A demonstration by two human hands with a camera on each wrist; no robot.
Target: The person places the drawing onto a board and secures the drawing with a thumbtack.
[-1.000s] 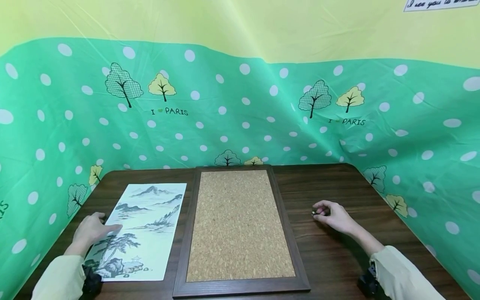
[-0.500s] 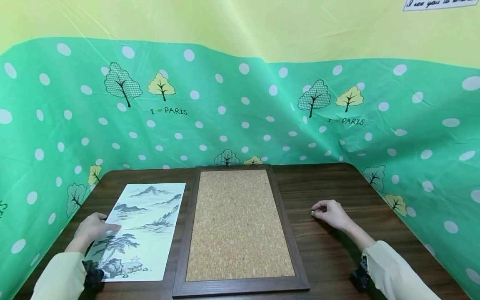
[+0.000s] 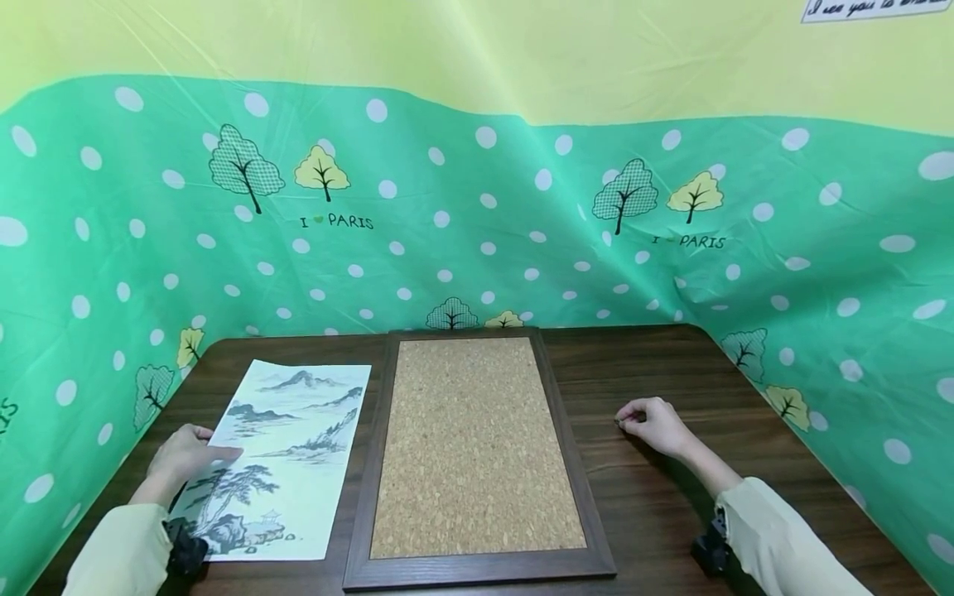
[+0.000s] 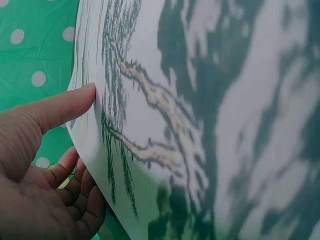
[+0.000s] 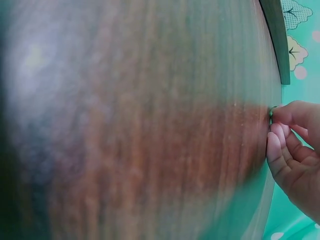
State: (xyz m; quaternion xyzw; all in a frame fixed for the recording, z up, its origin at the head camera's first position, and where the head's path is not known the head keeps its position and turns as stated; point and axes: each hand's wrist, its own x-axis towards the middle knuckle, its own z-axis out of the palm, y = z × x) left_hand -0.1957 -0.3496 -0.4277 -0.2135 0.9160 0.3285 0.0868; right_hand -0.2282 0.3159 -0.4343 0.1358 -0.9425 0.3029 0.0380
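A sheet of paper (image 3: 286, 463) printed with an ink landscape of mountains and pines lies at the left of the table. My left hand (image 3: 179, 459) pinches its left edge, thumb on the printed face; in the left wrist view the curled fingers (image 4: 72, 182) sit at and behind that edge, and the sheet bends there. To the right, beyond the board, my right hand (image 3: 659, 426) is low over the wood. Its thumb and forefinger pinch a tiny dark object (image 5: 271, 114), mostly hidden by the fingertips; I cannot tell its kind.
A cork board (image 3: 477, 451) in a dark brown frame lies between the hands, close beside the paper. Dark wood table (image 3: 596, 356) surrounds it. A green dotted cloth (image 3: 477, 199) with tree prints hangs behind and along the sides.
The paper's far left corner has risen slightly in my left hand. My right hand has moved a little to the left, its fingertips closing tighter around the tiny object.
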